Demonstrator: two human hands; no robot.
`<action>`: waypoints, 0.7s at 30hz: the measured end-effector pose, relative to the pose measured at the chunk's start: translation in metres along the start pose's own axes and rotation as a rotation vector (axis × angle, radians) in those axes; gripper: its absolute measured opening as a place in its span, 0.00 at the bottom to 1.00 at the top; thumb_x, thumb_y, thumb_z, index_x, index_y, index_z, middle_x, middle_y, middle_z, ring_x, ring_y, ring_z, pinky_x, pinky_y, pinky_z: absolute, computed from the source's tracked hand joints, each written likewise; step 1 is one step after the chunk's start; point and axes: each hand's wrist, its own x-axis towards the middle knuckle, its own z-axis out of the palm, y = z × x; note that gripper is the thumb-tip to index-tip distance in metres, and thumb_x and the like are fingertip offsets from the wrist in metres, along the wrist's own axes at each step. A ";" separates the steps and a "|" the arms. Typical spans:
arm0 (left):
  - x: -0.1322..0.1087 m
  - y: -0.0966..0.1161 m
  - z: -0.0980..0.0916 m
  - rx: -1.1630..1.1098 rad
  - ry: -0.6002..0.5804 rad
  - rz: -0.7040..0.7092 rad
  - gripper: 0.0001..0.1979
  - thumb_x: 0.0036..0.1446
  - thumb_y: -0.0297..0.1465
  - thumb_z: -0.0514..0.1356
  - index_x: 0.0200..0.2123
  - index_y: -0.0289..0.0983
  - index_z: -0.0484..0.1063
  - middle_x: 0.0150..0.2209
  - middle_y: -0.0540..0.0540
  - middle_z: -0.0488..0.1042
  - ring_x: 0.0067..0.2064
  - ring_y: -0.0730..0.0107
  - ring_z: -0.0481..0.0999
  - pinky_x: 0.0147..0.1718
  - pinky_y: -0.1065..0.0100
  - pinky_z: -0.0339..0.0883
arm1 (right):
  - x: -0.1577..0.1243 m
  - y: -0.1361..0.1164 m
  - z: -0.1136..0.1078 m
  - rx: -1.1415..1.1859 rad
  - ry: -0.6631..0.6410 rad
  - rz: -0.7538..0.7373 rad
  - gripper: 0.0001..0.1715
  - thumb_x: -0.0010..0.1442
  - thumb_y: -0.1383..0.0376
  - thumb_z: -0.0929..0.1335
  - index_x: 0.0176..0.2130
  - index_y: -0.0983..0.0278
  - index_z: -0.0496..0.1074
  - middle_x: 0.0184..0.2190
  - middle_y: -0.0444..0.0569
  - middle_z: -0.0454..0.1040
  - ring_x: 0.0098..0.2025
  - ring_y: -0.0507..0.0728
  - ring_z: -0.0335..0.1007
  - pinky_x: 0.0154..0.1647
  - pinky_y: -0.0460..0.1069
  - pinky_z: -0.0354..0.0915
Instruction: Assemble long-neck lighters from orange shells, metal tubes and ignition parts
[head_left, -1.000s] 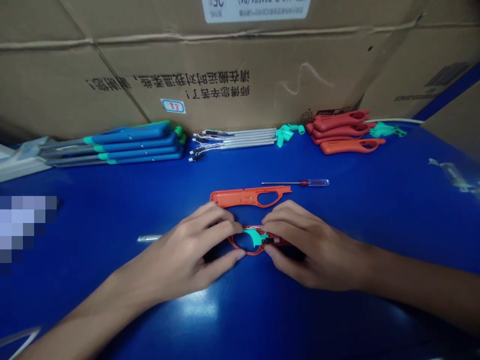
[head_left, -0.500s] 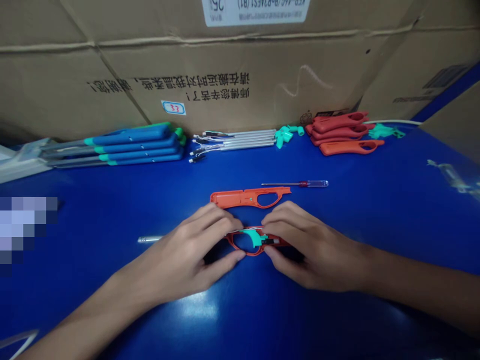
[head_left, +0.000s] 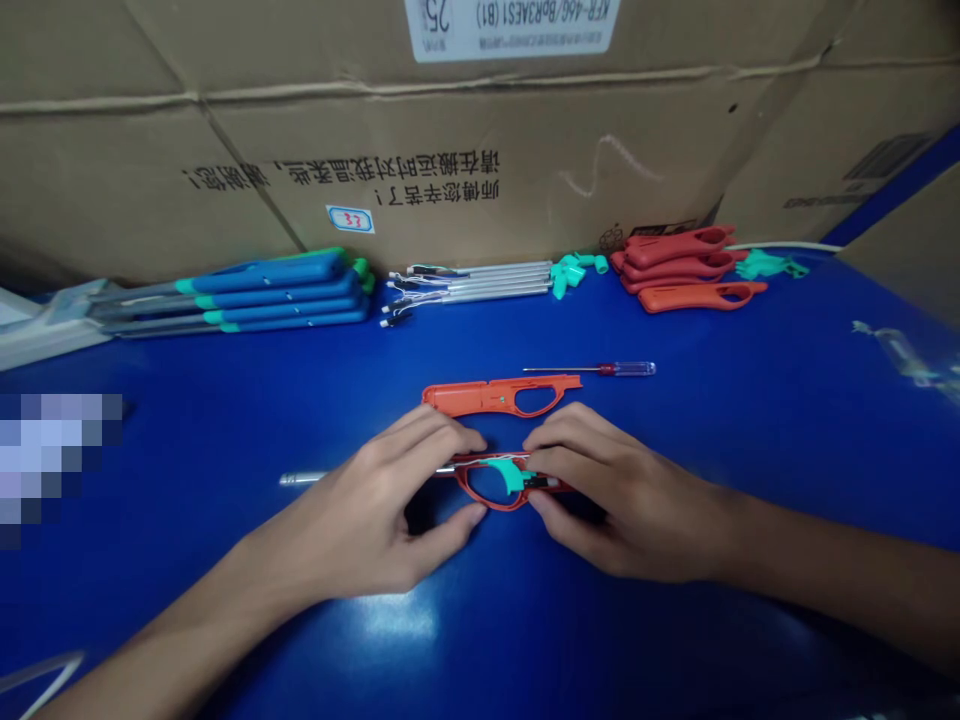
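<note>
An orange-red lighter shell half (head_left: 507,506) lies open side up between my hands on the blue table. A green trigger (head_left: 511,474) sits in it beside the finger loop, with a black igniter (head_left: 540,482) to its right and thin white wires along the top. My left hand (head_left: 397,490) grips the loop end; a metal tube (head_left: 304,479) sticks out to the left from under it. My right hand (head_left: 611,495) closes round the other end, which its fingers mostly hide. Just beyond lies the matching orange shell half (head_left: 469,398), inner side up.
A screwdriver (head_left: 626,369) lies behind the loose half. Along the cardboard box (head_left: 420,130) are blue lighters (head_left: 277,285), wired metal tubes (head_left: 495,280), green triggers (head_left: 570,273), stacked red shell halves (head_left: 679,262) and more green parts (head_left: 769,263).
My left fingers have shifted slightly, and more of the metal tube shows by the loop. The shell half and my right hand stay nearly still.
</note>
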 end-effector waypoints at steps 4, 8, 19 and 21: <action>0.001 0.000 0.002 -0.016 -0.015 0.011 0.14 0.58 0.30 0.64 0.47 0.37 0.69 0.42 0.46 0.73 0.47 0.64 0.71 0.46 0.62 0.68 | 0.001 -0.003 0.000 0.042 0.006 0.024 0.08 0.62 0.74 0.67 0.43 0.70 0.73 0.39 0.56 0.75 0.43 0.59 0.69 0.47 0.55 0.69; 0.002 0.000 0.005 -0.003 -0.021 -0.022 0.11 0.61 0.33 0.62 0.46 0.37 0.71 0.43 0.45 0.73 0.46 0.64 0.71 0.46 0.61 0.69 | 0.003 0.001 -0.006 0.129 0.109 0.081 0.09 0.62 0.74 0.67 0.44 0.68 0.71 0.37 0.53 0.76 0.40 0.56 0.71 0.44 0.52 0.70; -0.001 0.000 0.003 -0.001 -0.045 -0.053 0.13 0.61 0.34 0.62 0.48 0.37 0.72 0.44 0.43 0.73 0.48 0.61 0.71 0.49 0.57 0.69 | 0.002 0.052 -0.033 -0.491 0.050 0.091 0.14 0.65 0.71 0.65 0.47 0.71 0.77 0.44 0.61 0.73 0.49 0.66 0.67 0.48 0.62 0.69; 0.000 -0.001 0.002 -0.004 -0.045 -0.052 0.13 0.61 0.35 0.62 0.48 0.37 0.72 0.44 0.43 0.73 0.47 0.60 0.71 0.49 0.57 0.69 | 0.000 0.054 -0.034 -0.506 0.024 0.095 0.14 0.66 0.70 0.65 0.47 0.72 0.77 0.44 0.62 0.73 0.49 0.66 0.67 0.49 0.62 0.69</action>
